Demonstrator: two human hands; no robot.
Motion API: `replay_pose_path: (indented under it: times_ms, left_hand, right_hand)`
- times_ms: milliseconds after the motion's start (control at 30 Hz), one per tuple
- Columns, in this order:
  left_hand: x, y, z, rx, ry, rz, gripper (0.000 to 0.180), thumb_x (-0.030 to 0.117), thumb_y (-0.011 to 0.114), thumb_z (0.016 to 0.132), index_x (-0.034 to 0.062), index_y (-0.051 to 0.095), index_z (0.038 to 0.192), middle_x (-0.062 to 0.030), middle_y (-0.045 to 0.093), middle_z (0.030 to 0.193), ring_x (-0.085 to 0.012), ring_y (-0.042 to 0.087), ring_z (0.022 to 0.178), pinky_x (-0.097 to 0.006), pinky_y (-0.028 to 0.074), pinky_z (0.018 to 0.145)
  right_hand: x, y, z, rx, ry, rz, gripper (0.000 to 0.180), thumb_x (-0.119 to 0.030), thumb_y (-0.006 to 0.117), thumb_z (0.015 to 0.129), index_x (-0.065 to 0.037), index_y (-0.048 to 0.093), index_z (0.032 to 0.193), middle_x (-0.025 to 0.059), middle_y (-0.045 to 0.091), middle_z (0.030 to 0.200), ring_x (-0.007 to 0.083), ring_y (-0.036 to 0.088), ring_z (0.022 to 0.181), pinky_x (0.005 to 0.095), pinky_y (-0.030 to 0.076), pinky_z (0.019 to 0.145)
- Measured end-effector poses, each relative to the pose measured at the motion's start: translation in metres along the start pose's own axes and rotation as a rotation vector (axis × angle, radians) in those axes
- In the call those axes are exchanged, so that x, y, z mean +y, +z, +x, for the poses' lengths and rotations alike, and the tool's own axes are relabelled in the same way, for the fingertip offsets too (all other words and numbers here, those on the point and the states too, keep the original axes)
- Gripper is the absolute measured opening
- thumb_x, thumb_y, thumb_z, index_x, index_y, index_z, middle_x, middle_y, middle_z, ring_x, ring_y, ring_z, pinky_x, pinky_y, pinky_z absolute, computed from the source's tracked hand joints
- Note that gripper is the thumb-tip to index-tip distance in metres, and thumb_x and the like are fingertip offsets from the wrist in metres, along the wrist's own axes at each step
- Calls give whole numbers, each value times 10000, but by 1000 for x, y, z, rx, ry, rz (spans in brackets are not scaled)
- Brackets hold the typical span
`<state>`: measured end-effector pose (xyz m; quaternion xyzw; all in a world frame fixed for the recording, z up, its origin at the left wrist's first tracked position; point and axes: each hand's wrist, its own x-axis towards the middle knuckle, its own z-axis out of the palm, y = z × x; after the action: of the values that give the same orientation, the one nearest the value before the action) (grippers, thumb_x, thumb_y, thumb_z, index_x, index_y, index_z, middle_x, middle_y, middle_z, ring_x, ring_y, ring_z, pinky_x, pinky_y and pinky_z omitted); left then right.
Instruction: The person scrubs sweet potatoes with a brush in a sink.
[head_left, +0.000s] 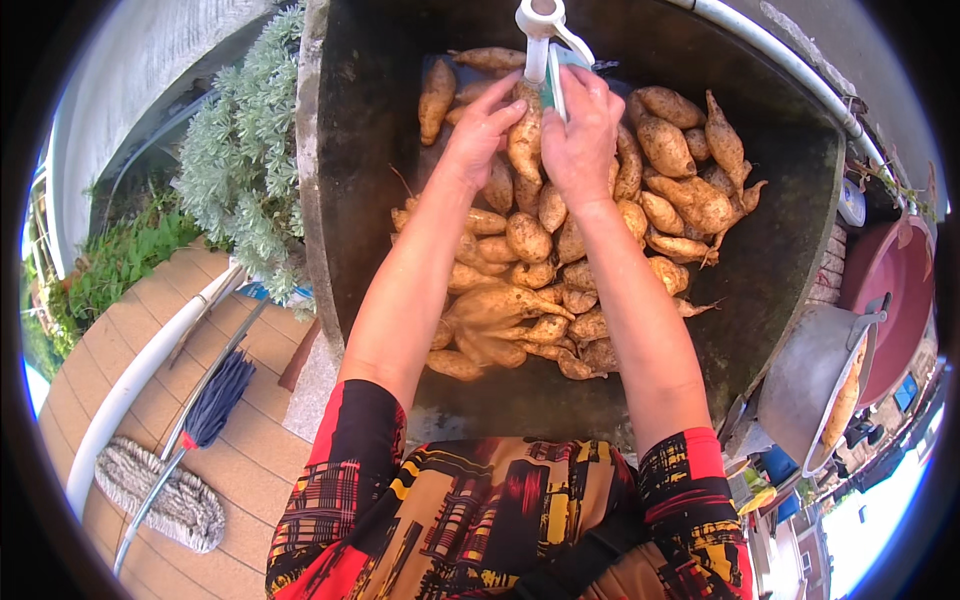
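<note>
Both hands close on one sweet potato (524,135) under a white tap (540,30) at the far side of a dark stone sink (790,230). The left hand (480,130) grips the potato's left flank, while the right hand (582,130) presses its right flank and also pinches a greenish scrubbing pad (562,75). The potato stands with its long axis running away from the person, its far tip just below the tap's spout, held between the two hands and about equally near each. Nearer the person than the tap, a heap of sweet potatoes (520,300) fills the sink floor beneath the forearms; a second cluster (690,180) lies to the tap's right. Farther right of the sink sits a metal pot (810,380) beside a red basin (890,290). Left of the sink, a silvery shrub (240,170), a white pipe (140,370), a folded dark umbrella (215,400) and a mop (170,500) rest over wooden decking (130,330).
</note>
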<state>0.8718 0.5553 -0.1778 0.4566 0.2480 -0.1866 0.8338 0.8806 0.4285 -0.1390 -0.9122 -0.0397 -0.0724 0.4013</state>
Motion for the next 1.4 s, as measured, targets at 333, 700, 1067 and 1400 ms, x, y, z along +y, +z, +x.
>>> replay_pose_path:
  times_ms: [333, 700, 1067, 1400]
  left_hand:
    - [-23, -19, 4, -101, -56, -490, 432, 195, 551, 974, -24, 493, 1341, -137, 620, 1216, -193, 619, 1062, -332, 501, 942]
    - [-3, -21, 13, 42, 235, 61, 348, 134, 537, 957, 16, 596, 1279, -85, 619, 1235, -144, 556, 1133, -274, 411, 1002]
    - [-3, 9, 9, 86, 151, -214, 351, 91, 605, 920, -24, 587, 1251, -119, 638, 1186, -173, 611, 1061, -312, 497, 922]
    - [-10, -13, 15, -9, 38, -254, 326, 236, 508, 989, -7, 594, 1189, -114, 648, 1135, -211, 646, 998, -330, 522, 881]
  right_hand:
    - [-27, -14, -61, -70, -145, 98, 475, -27, 595, 728, 5, 597, 1201, 166, 536, 1252, 363, 455, 1144, 434, 367, 1006]
    - [-7, -2, -25, -50, -190, -1, 490, -23, 582, 735, 15, 582, 1224, 164, 533, 1257, 345, 447, 1127, 431, 381, 1000]
    - [1, 2, 9, 60, -63, -30, 441, 7, 579, 708, -60, 623, 1142, 145, 555, 1221, 354, 474, 1098, 447, 427, 924]
    - [2, 0, -13, -25, -250, -133, 433, -17, 564, 710, -66, 626, 1136, 80, 580, 1203, 319, 508, 1057, 447, 428, 847]
